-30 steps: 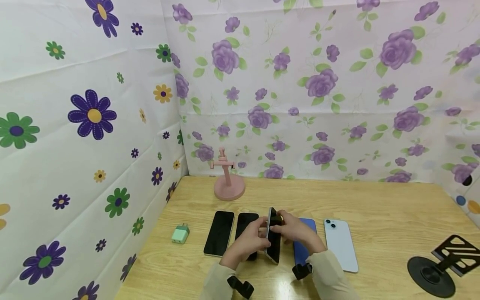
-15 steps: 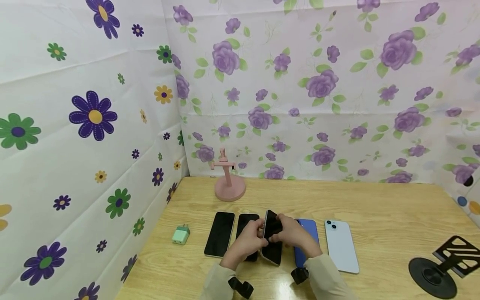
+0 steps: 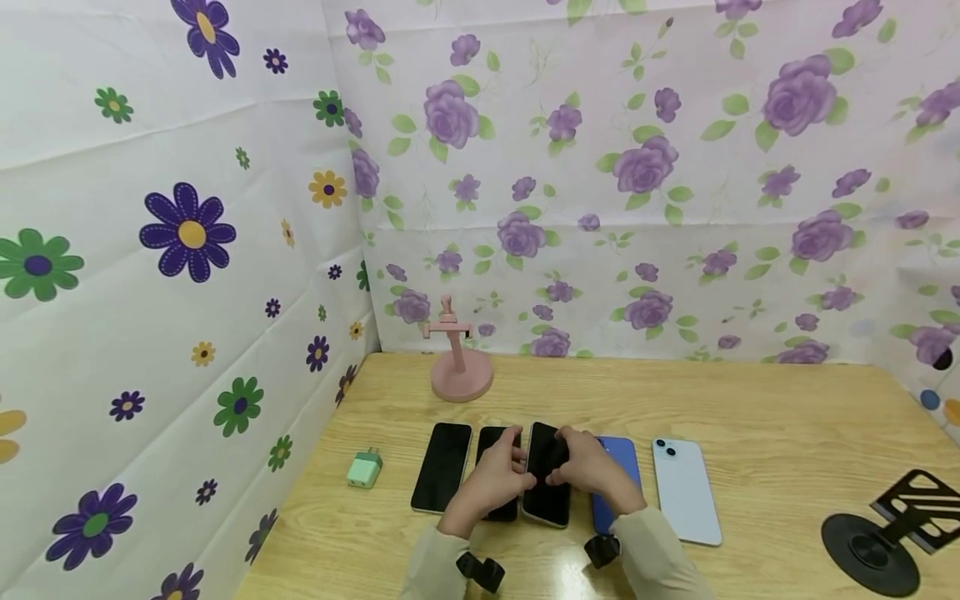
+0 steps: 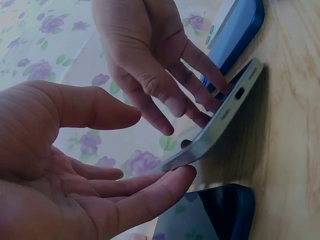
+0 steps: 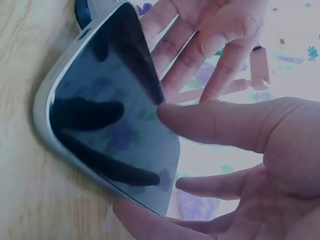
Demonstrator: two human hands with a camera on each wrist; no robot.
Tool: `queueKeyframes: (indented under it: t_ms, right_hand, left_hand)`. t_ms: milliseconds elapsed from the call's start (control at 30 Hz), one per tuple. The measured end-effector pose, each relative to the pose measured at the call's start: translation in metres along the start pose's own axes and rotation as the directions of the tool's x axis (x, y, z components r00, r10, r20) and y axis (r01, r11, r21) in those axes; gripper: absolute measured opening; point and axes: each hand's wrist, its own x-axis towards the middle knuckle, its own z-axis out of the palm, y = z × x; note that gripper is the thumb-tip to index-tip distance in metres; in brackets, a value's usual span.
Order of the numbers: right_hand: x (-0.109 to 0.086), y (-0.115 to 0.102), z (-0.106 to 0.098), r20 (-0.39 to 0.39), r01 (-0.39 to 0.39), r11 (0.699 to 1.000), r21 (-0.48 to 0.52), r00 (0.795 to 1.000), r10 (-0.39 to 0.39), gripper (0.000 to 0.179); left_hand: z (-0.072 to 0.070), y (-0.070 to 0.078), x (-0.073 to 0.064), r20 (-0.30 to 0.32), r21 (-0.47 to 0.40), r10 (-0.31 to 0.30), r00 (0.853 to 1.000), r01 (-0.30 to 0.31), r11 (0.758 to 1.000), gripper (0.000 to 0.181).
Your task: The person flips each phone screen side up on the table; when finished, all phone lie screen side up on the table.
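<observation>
A phone (image 3: 547, 504) with a dark screen and pale silver frame lies face up between the hands, its left edge raised off the table and a shadow beneath. My left hand (image 3: 493, 477) has extended fingertips at that raised edge, its thumb apart from the phone (image 4: 220, 127). On the opposite side, my right hand (image 3: 594, 468) has its fingers at the right edge. Its thumb is over the screen, apart from its own reflection in the right wrist view. Partly under the left hand sits another dark-screened phone (image 3: 491, 440); a blue phone (image 3: 621, 457) is half hidden by the right arm.
Further left lie a third dark-screened phone (image 3: 441, 468) and a green plug adapter (image 3: 364, 469). A pink phone stand (image 3: 462, 379) stands at the back. To the right are a pale blue phone (image 3: 688, 496), back up, and a black stand (image 3: 870, 546).
The phone between the hands has gone from steeply on its side to nearly flat, its screen turning upward. Both hands have loosened from it; the other phones have stayed put.
</observation>
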Motion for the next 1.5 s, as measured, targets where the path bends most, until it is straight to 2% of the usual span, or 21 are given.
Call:
queueKeyframes:
  t_ms: [233, 567, 833, 1167, 1400, 1500]
  right_hand:
    - [0.0, 0.002, 0.003, -0.03, -0.005, 1.0, -0.024, 1.0, 0.005, 0.069]
    - [-0.004, 0.0, 0.002, -0.041, 0.003, 0.999, -0.032, 0.999, -0.004, 0.067]
    - [-0.006, 0.0, 0.002, -0.035, 0.002, 1.0, -0.022, 0.999, -0.003, 0.067]
    - [-0.005, -0.002, 0.004, -0.027, 0.002, 0.999, -0.034, 1.0, -0.003, 0.065]
    - [-0.006, -0.002, -0.004, -0.024, 0.021, 1.0, 0.013, 0.999, -0.021, 0.048]
    - [-0.006, -0.002, -0.009, -0.032, 0.023, 0.999, 0.033, 0.999, -0.022, 0.047]
  left_hand:
    - [0.002, -0.001, 0.002, 0.02, 0.016, 0.0, 1.0, 0.0, 1.0, 0.077]
    - [0.011, 0.001, 0.0, 0.034, 0.11, 0.025, 0.999, -0.028, 0.994, 0.074]
    - [0.018, 0.001, 0.001, 0.035, 0.206, 0.048, 0.998, -0.054, 0.977, 0.074]
    - [0.021, 0.01, -0.001, 0.037, 0.228, 0.003, 0.999, -0.012, 0.974, 0.074]
    - [0.024, 0.015, 0.0, 0.033, 0.247, -0.031, 0.999, 0.022, 0.969, 0.071]
    - [0.023, 0.018, 0.001, 0.033, 0.247, -0.041, 0.999, 0.031, 0.969, 0.069]
